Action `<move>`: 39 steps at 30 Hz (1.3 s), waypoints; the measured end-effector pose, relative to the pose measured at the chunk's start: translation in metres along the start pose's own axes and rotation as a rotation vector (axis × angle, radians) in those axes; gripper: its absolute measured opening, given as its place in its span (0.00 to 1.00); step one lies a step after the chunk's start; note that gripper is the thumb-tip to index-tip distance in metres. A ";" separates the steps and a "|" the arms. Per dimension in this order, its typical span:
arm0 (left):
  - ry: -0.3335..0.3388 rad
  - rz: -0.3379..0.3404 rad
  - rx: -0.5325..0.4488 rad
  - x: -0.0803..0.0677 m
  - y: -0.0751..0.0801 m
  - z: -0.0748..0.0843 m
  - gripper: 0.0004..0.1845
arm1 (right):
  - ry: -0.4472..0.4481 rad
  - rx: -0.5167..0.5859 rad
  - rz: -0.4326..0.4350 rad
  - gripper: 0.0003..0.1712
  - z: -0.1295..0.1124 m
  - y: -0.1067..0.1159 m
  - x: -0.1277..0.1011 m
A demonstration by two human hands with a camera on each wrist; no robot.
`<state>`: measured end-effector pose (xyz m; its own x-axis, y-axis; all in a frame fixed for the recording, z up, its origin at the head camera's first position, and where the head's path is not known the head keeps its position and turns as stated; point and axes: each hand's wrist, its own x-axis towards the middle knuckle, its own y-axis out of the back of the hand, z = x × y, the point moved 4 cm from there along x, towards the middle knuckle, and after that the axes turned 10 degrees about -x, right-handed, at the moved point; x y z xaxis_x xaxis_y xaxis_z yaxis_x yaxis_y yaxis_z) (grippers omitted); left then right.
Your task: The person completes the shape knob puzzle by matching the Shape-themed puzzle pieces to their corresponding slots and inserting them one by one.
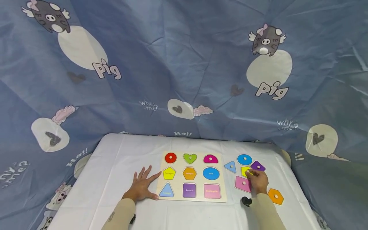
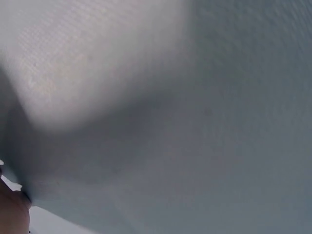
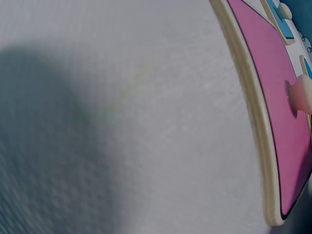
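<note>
A wooden shape board lies in the middle of the white table. A red circle, a green heart and a magenta half-circle sit in its top row; the other six recesses show only coloured labels. My left hand lies flat with spread fingers, its fingertips at the board's left edge. My right hand pinches the knob of a loose yellow pentagon to the right of the board. The right wrist view shows the pink rectangle and its knob close up.
Around the right hand lie loose pieces: a blue oval, blue triangle, purple square, pink rectangle and orange hexagon. A blue pig-print cloth hangs behind the table. The left wrist view shows only blurred white tablecloth.
</note>
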<state>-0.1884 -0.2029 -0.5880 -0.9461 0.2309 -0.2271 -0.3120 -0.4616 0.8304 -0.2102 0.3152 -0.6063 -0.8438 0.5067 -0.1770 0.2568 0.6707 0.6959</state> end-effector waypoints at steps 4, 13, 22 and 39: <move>0.007 -0.008 -0.013 0.002 0.000 0.000 0.58 | -0.005 -0.004 -0.032 0.19 0.000 0.001 0.002; 0.009 -0.004 -0.032 0.003 -0.001 0.000 0.58 | -0.024 -0.005 -0.056 0.19 0.004 -0.001 0.004; 0.022 -0.010 -0.012 0.002 -0.001 0.001 0.59 | -0.013 -0.030 -0.008 0.16 0.003 -0.002 0.000; 0.022 -0.005 -0.016 0.001 -0.001 0.001 0.58 | 0.153 -0.094 -0.009 0.17 -0.015 0.001 -0.014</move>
<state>-0.1889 -0.2012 -0.5880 -0.9462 0.2142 -0.2424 -0.3177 -0.4739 0.8213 -0.2050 0.3004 -0.5925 -0.9097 0.4075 -0.0802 0.2098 0.6175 0.7580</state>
